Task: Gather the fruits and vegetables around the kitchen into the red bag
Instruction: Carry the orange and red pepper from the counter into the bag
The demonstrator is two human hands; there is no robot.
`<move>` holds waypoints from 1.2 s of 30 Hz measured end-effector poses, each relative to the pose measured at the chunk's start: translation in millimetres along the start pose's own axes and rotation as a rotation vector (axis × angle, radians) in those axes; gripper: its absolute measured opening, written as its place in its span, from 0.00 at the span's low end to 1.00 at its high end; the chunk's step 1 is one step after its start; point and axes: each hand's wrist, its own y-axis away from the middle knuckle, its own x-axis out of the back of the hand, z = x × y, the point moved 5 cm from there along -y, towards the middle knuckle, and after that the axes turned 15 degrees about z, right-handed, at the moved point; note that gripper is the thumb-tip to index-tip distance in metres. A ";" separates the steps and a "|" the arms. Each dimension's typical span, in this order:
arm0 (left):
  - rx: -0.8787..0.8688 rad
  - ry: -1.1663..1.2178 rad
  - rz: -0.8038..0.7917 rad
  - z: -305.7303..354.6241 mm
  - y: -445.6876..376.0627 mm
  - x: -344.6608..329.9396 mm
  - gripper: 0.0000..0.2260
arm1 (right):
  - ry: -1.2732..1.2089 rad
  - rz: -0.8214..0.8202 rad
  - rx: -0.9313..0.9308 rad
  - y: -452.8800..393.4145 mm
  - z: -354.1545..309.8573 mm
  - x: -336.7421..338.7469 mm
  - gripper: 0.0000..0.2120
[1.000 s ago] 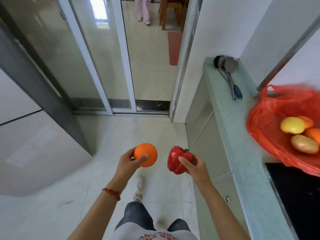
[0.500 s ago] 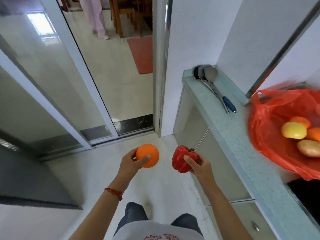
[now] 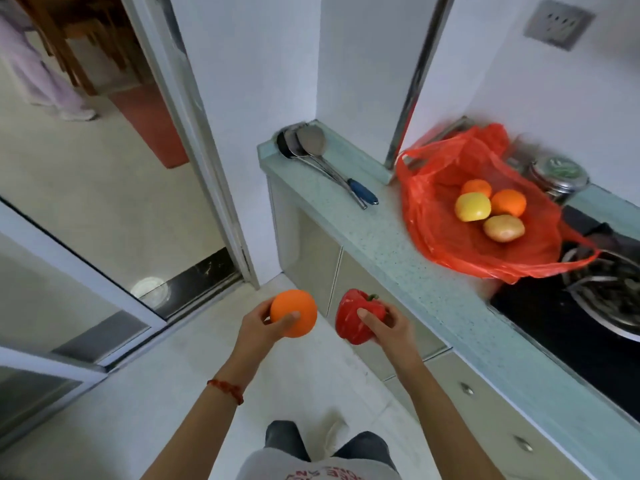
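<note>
Midway through gathering: the left hand (image 3: 258,325) is closed around an orange (image 3: 293,313) and the right hand (image 3: 393,327) around a red bell pepper (image 3: 356,317), both over the floor beside the worktop (image 3: 398,261). On it, the red bag (image 3: 478,209) lies open, holding four pieces already. These two remain to be dropped in; further produce is not visible.

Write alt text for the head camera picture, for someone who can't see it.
A person stands in a kitchen with an orange in the left hand and a red pepper in the right hand. On the counter to the right, an open red bag already holds four pieces of produce.
</note>
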 end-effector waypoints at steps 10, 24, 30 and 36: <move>-0.073 -0.111 -0.267 34.2 6.4 -102.6 0.39 | -0.041 0.297 -0.069 -7.2 9.0 100.6 0.15; -0.120 -0.176 -0.530 67.1 25.8 -214.3 0.34 | -0.122 0.487 -0.108 -22.0 13.2 188.5 0.16; -0.149 -0.159 -0.528 97.3 -8.5 -254.0 0.32 | -0.164 0.516 -0.119 -68.4 -8.1 190.6 0.19; -0.163 -0.147 -0.621 131.3 -61.8 -307.7 0.31 | -0.210 0.593 -0.137 -132.0 -31.2 181.1 0.19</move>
